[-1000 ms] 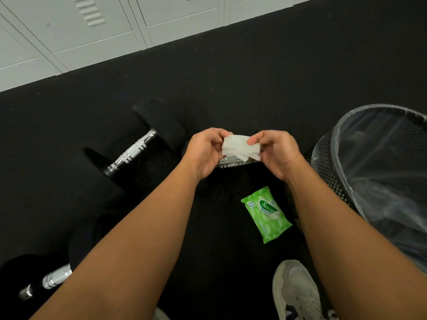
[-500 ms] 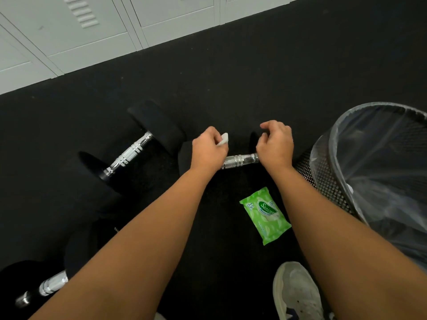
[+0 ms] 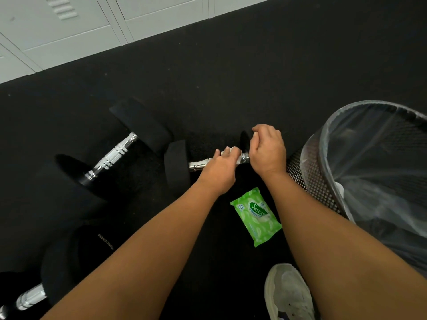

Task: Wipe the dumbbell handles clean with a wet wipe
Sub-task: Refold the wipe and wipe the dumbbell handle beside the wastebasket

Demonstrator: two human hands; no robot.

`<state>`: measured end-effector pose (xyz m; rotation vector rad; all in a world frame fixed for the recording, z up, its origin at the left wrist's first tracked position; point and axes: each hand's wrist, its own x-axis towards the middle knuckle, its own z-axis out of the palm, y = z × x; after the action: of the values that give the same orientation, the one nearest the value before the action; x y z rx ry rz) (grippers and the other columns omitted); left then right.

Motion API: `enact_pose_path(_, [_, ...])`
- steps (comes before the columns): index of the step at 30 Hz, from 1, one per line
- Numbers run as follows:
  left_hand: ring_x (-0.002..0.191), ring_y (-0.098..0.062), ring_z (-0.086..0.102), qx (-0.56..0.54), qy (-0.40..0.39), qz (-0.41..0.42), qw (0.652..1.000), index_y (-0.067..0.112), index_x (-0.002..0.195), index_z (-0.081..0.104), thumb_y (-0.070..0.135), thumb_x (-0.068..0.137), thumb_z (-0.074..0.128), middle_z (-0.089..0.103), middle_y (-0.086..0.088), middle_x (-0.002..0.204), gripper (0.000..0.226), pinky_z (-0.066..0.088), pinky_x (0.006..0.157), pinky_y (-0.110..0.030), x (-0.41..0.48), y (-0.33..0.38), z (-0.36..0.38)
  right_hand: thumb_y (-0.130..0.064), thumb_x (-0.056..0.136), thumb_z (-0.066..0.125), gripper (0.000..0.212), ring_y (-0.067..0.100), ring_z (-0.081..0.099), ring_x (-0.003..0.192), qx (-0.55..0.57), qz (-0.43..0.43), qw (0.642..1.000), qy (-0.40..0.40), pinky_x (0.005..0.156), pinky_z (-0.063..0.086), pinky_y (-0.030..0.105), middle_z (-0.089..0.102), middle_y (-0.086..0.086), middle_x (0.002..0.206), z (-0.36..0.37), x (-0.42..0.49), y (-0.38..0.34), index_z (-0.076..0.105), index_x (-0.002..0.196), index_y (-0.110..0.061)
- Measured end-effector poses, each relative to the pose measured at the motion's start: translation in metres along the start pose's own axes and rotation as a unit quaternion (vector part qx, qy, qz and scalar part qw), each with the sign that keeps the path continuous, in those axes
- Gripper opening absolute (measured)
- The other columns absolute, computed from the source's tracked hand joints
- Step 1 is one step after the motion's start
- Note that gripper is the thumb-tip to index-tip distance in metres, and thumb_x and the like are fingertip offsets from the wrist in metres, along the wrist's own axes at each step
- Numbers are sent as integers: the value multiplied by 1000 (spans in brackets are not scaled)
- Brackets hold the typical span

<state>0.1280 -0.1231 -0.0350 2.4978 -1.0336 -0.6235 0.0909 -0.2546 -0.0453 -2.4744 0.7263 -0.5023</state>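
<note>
A black dumbbell lies across the dark floor, its chrome handle (image 3: 199, 164) showing between my hands and its left head (image 3: 176, 166). My left hand (image 3: 218, 168) presses a folded white wet wipe (image 3: 236, 154) around the handle, fingers curled over it. My right hand (image 3: 268, 151) curls over the dumbbell's right end and hides most of that head. A second dumbbell (image 3: 113, 155) lies to the left, angled away. The chrome handle of a third dumbbell (image 3: 30, 299) shows at the bottom left.
A green pack of wet wipes (image 3: 256, 215) lies on the floor between my forearms. A black mesh waste basket (image 3: 307, 172) with a clear liner stands close on the right. My grey shoe (image 3: 288, 294) is below. Pale lockers (image 3: 69, 31) line the far wall.
Both hands held the wipe up between them, then dropped to the dumbbell. My left hand has slid right along the handle with the wipe, and my right hand has settled on the right end.
</note>
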Motion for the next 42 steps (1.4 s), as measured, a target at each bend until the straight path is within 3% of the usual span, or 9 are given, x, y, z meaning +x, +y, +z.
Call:
enact_pose_path(4, [144,-34,14,29,-12,26,999,10,145,26,11,99,37,26,-11,154,47,10,117,-44,-3,-13,8,-24,91,34,37,27,58,94,15,3,1000,12,84,48,36,65,9,104,1,0,0,64,102,-4])
enact_pose_path(10, [146,-33,4,63,-47,11,997,8,148,20,27,103,29,18,-10,157,50,6,117,-45,14,-6,10,-24,91,34,37,24,59,97,25,8,1000,12,83,45,31,65,5,105,2,-1,2,64,104,-7])
enact_pose_path(15, [146,-28,2,61,-37,63,995,11,150,18,26,103,28,15,-6,158,50,3,118,-41,-2,-20,11,-22,92,38,32,22,59,98,23,7,1000,14,82,44,29,65,3,106,3,-1,5,64,104,-9])
enact_pose_path(21, [145,-31,10,52,-14,5,999,6,146,28,21,103,27,24,-11,155,46,7,118,-42,5,-10,12,-22,92,38,31,21,59,99,19,8,1000,12,82,45,30,65,2,107,4,-1,5,64,105,-10])
enact_pose_path(28, [146,-26,2,64,-33,83,994,6,149,20,15,101,28,15,-9,158,49,-1,118,-36,-8,-9,17,-27,91,33,39,22,59,102,26,6,1000,14,86,45,31,65,3,108,3,-2,5,64,106,-10])
enact_pose_path(33, [146,-27,7,89,-26,39,995,5,148,19,11,98,32,17,-12,157,52,3,118,-37,1,-12,13,-24,92,35,36,22,59,103,29,15,999,12,88,46,33,66,3,108,4,-2,5,65,106,-9])
enact_pose_path(39, [146,-29,1,122,-40,84,988,4,150,12,10,94,33,10,-12,158,60,0,118,-37,1,-2,22,-20,92,40,31,21,59,105,24,24,999,5,86,44,29,66,1,112,5,2,6,65,107,-10])
enact_pose_path(42, [145,-27,12,101,-13,62,993,4,147,22,7,92,36,21,-12,156,58,3,118,-36,-2,-13,16,-19,91,42,30,22,59,106,27,22,999,14,86,45,30,66,2,112,4,1,6,66,107,-10])
